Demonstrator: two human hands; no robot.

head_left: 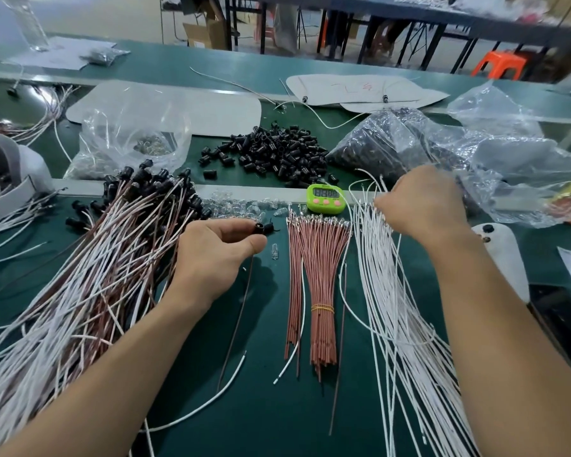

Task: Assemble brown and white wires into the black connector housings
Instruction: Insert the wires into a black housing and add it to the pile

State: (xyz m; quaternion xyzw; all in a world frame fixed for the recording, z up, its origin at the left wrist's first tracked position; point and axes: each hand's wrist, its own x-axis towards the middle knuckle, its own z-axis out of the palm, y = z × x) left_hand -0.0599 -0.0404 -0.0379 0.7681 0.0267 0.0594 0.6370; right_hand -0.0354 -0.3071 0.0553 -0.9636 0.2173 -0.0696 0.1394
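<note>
My left hand (216, 252) pinches a black connector housing (263, 227) between thumb and fingertips, with a thin brown wire (236, 319) hanging down from it. My right hand (421, 201) rests on the top ends of the loose white wires (396, 318), fingers curled around them. Between the hands lies a bundle of brown wires (317, 258) tied with a yellow band. A heap of empty black housings (277, 153) sits further back. Finished wire-and-housing assemblies (112, 252) pile up at the left.
A green timer (325, 197) stands by the table's metal strip, beside small clear glass bulbs (241, 206). Plastic bags (442, 143) with black parts fill the right back, another bag (129, 140) the left. A white device (501, 255) lies to the right.
</note>
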